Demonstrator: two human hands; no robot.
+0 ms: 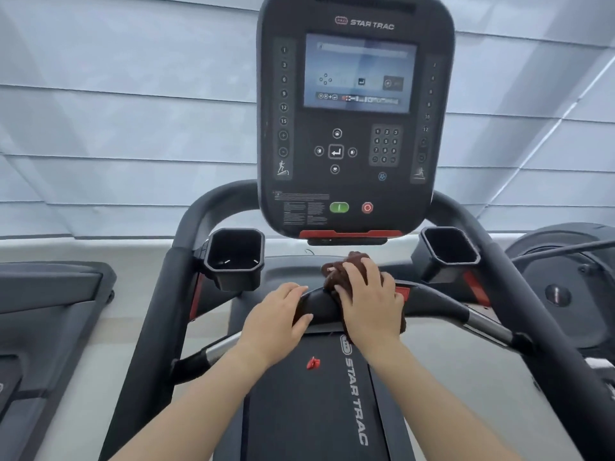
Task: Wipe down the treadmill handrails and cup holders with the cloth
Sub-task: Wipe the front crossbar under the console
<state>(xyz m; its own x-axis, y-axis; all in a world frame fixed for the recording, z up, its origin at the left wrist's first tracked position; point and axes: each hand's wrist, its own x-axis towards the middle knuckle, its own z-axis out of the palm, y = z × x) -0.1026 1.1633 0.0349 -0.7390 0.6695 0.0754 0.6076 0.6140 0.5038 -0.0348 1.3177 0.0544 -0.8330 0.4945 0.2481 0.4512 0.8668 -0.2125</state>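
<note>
A dark brown cloth (346, 266) is bunched over the middle of the treadmill's black front crossbar handrail (439, 302). My right hand (369, 299) presses down on the cloth and grips it against the bar. My left hand (283, 311) rests just left of it, fingers curled over the same bar. The left cup holder (233, 257) and the right cup holder (449, 251) are square black wells on either side, both apart from my hands. The left side handrail (163, 294) and the right side handrail (519, 287) curve up to the console.
The Star Trac console (352, 111) with a lit screen, green and red buttons hangs right above the crossbar. The belt deck (309, 410) lies below my arms, with a small red clip (312, 363) on it. Another treadmill (50, 311) stands at left, another machine (565, 277) at right.
</note>
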